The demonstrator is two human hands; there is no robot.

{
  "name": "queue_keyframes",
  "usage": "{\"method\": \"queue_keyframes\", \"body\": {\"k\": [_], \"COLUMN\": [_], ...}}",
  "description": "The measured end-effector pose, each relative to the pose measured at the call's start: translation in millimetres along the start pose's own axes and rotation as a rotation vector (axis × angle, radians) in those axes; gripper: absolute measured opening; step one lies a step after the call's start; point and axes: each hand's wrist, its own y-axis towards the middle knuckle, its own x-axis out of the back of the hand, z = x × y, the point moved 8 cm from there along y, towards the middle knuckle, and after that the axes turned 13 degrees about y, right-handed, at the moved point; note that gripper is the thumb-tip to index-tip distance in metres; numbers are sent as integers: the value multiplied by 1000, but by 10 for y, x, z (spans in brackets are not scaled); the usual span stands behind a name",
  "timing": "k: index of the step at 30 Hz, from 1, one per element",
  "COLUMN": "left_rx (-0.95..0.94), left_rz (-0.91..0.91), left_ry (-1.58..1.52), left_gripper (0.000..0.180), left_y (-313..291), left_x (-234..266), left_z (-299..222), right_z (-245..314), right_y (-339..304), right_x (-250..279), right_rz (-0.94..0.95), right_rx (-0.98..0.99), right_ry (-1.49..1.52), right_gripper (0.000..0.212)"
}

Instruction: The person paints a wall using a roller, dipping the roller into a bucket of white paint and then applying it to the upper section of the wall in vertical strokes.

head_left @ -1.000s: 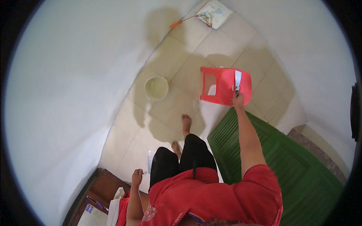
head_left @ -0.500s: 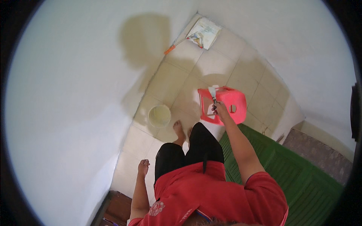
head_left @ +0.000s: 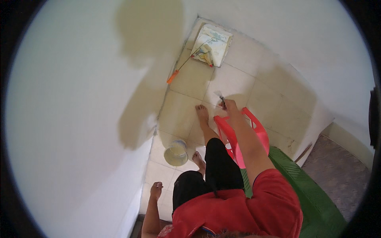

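In my right hand [head_left: 228, 105] is a putty knife [head_left: 220, 95], with a dark handle and a pale, flared blade pointing away from me. My fingers wrap round its handle above the tiled floor, just past a red plastic stool [head_left: 258, 129]. The stool is partly hidden behind my right forearm. My left hand [head_left: 157, 190] hangs low at my side near the wall, its fingers curled, with nothing visible in them. A pale bucket [head_left: 176, 154] stands on the floor by my left foot, between me and the left wall.
A paint tray [head_left: 220, 43] smeared with white lies in the far corner. Across it rests a paint roller with an orange handle [head_left: 172, 76]. White walls [head_left: 79, 119] rise on the left and far side. At right are a green louvred panel [head_left: 313, 190] and a grey-brown surface [head_left: 337, 170].
I have stepped forward, toward the paint tray. My right hand has moved past the stool with the putty knife. The stool and bucket now lie nearer my body; my left hand still hangs down.
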Motion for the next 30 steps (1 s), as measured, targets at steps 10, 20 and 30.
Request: {"method": "queue_keyframes", "body": {"k": [10,20,30], "left_rx": [-316,-588,-716], "left_rz": [9,-231,-510], "left_ry": [379,555,762], "left_gripper": [39,50,78], "left_y": [1687,3754,4836], "left_x": [473,127,45], "left_z": [-3174,-5370,-6450], "right_z": [1641,1740,283], "right_y": [1400,-532,-3080], "right_x": [-642,447,2497], "right_rz": [40,25,-814], "right_rx": [112,534,133], "right_ry": [228,-540,-528], "right_gripper": [26,37,31]}}
